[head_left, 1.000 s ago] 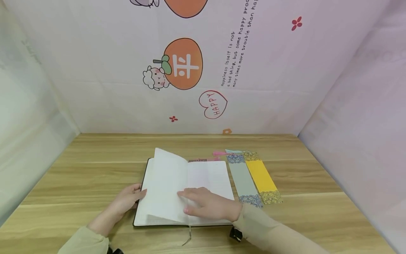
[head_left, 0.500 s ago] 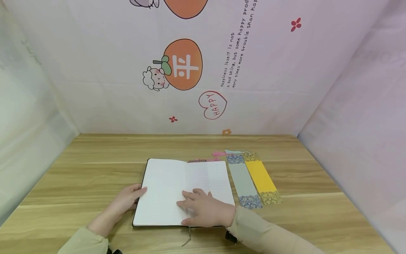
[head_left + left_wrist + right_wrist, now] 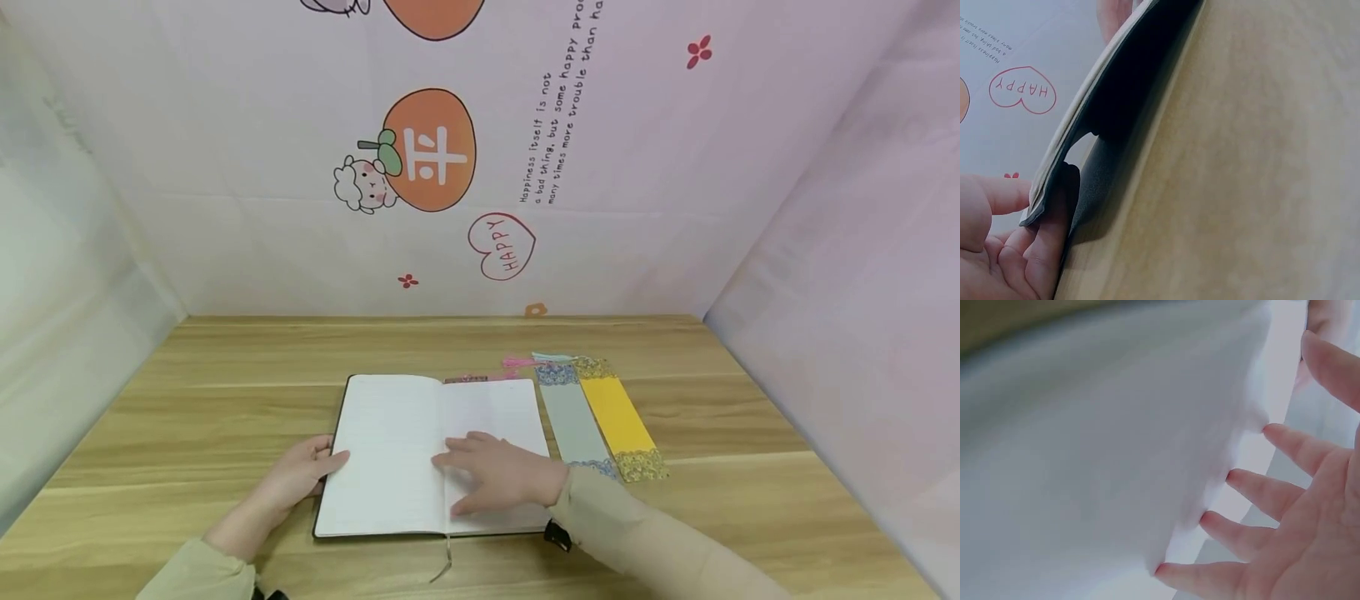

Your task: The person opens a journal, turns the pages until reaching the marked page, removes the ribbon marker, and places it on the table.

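Head view: left hand (image 3: 296,475) pinches notebook (image 3: 390,458) edge; right hand (image 3: 502,473), outspread, touches pages (image 3: 491,408). Even pressure seems best (fewer creases).

The bare left hand (image 3: 296,472) is pinching, its straight thumb (image 3: 1007,197) lying above its curled fingers (image 3: 1044,250). The bare right hand (image 3: 498,473) is facing palm down, its thumb and 4 fingers (image 3: 1266,494) standing apart. The 2 forearms (image 3: 240,529) in loose pale-beige cloth sleeves (image 3: 637,533) are slanting inward.
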`<state>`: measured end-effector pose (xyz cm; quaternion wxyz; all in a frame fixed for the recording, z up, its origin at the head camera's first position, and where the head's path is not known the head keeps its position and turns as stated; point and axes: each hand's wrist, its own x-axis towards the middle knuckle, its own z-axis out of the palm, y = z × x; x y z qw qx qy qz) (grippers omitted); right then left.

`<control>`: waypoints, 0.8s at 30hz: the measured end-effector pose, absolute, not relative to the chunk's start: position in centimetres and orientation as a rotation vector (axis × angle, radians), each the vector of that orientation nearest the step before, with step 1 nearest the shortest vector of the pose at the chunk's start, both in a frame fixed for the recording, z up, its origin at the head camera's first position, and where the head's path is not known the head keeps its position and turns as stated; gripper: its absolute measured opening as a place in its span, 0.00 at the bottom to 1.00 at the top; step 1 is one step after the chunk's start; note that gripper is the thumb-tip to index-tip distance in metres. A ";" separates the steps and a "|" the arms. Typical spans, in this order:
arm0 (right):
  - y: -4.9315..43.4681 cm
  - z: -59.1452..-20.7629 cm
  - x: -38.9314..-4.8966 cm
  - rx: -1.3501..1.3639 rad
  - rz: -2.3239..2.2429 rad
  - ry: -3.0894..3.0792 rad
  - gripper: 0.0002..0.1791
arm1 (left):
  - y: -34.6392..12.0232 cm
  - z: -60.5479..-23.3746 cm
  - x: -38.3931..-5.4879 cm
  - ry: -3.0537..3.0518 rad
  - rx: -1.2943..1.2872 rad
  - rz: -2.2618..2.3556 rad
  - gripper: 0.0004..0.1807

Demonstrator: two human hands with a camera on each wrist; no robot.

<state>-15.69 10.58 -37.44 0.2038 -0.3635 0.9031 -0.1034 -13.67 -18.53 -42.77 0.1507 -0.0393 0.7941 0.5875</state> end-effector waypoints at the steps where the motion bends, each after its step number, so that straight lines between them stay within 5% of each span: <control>1: 10.8 -37.5 -16.1 -1.011 -0.269 2.529 0.37 | -18.5 -42.7 -13.7 2.281 -0.111 1.685 0.27; 24: 14.5 -38.5 -22.2 -0.757 -0.241 2.682 0.42 | -18.4 -42.4 -13.4 2.280 -0.111 1.693 0.27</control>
